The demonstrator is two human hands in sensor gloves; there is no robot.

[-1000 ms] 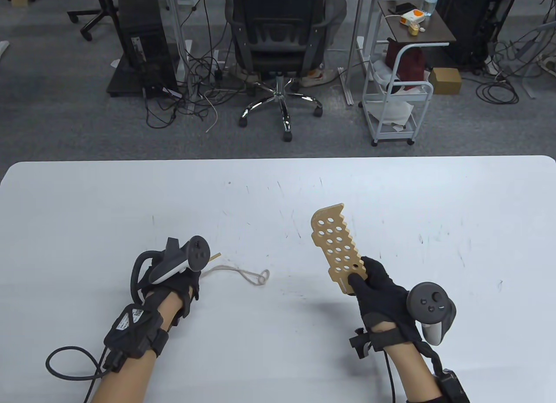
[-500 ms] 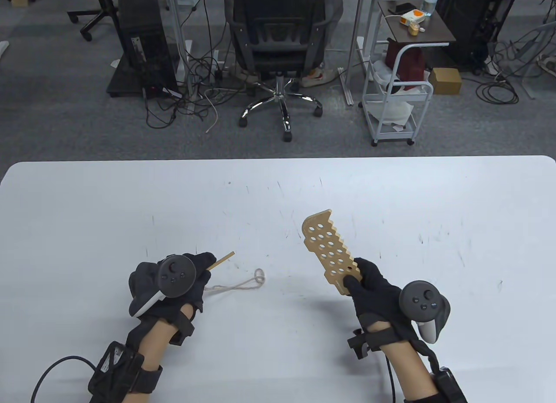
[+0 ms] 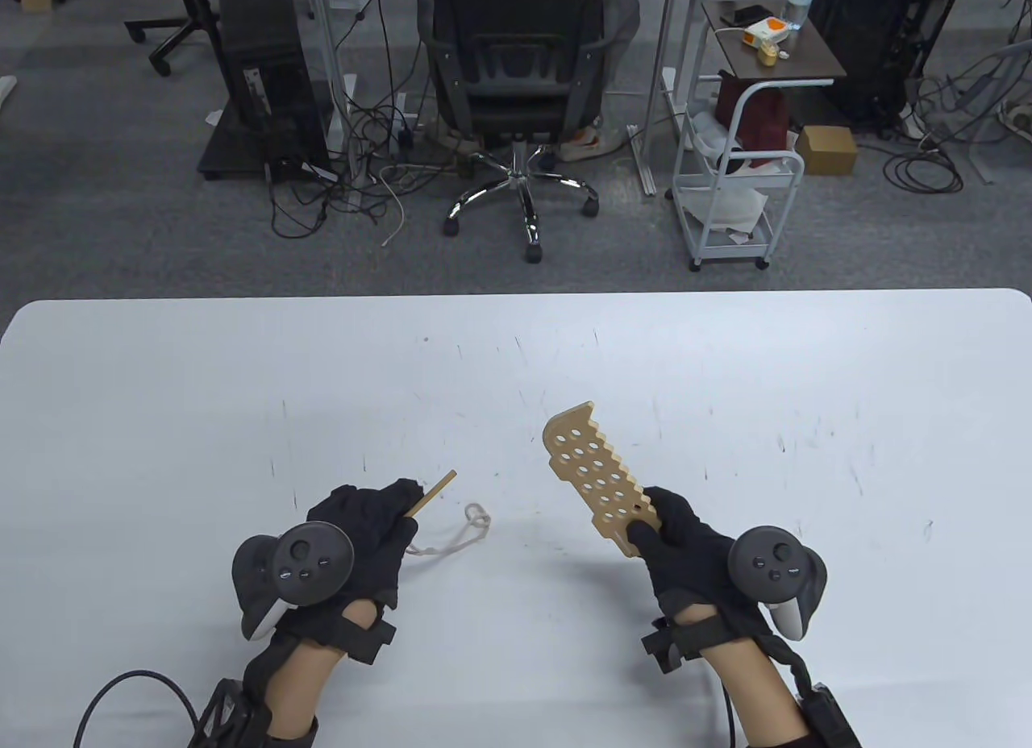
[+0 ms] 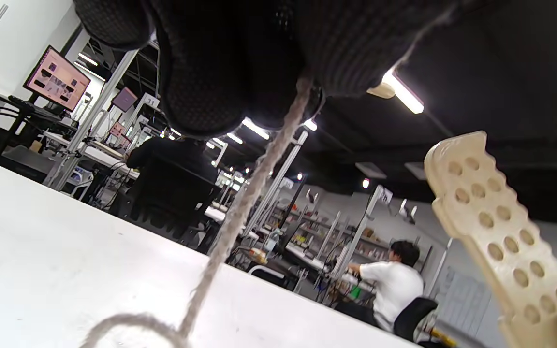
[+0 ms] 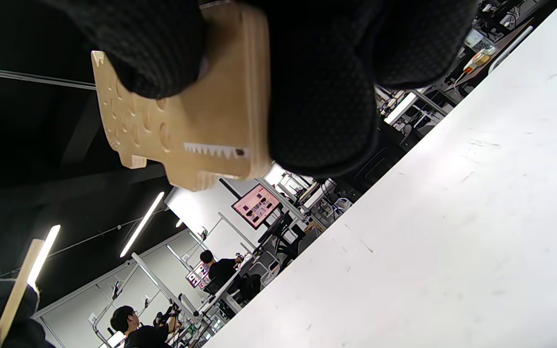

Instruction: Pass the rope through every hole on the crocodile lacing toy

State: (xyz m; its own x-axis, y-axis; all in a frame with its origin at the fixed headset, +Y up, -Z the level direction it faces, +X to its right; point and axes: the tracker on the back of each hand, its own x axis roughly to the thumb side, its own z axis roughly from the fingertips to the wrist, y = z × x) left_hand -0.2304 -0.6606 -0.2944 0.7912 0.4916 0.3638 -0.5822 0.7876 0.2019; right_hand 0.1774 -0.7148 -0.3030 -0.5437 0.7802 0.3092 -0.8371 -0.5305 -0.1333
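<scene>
My right hand [image 3: 685, 542] grips the head end of the wooden crocodile lacing board [image 3: 588, 474], held above the table with its tail end pointing up and left; its holes carry no rope. The board [image 4: 501, 232] also shows at the right of the left wrist view, and its toothed head [image 5: 186, 125] fills the right wrist view. My left hand [image 3: 379, 514] pinches the wooden needle [image 3: 431, 494] of the beige rope [image 3: 459, 534]. The rope [image 4: 244, 203] hangs from my fingers to the table and ends in a small knotted loop [image 3: 478, 516].
The white table [image 3: 161, 393] is scuffed. Beyond its far edge stand an office chair [image 3: 516, 79], a white cart [image 3: 738, 176] and a computer tower [image 3: 262, 71] on the floor. People sit at desks in the wrist views.
My left hand turned palm down and lifted the needle, dragging the rope slightly left. My right hand shifted the crocodile board leftward, closer to the needle.
</scene>
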